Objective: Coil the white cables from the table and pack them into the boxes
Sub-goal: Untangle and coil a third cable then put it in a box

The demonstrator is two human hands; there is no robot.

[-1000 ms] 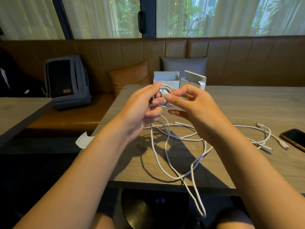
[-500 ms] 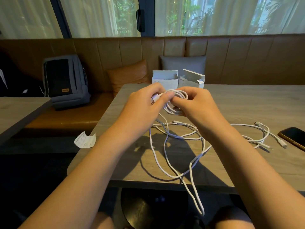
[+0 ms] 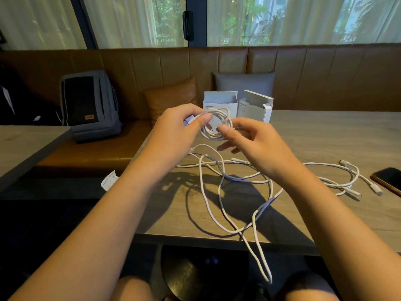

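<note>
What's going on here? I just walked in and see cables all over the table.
A person is coiling a white cable. The left hand pinches a small coil in the air, while the right hand touches it with the thumb and feeds the slack. More loose cable sprawls on the table, one loop hanging over the near edge. Two open boxes stand behind, with nothing seen in them. A phone lies at the right.

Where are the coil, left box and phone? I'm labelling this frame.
coil (image 3: 213, 135): head view, lower loops.
left box (image 3: 219, 98): head view, inner back wall.
phone (image 3: 388, 178): head view, dark screen.
</note>
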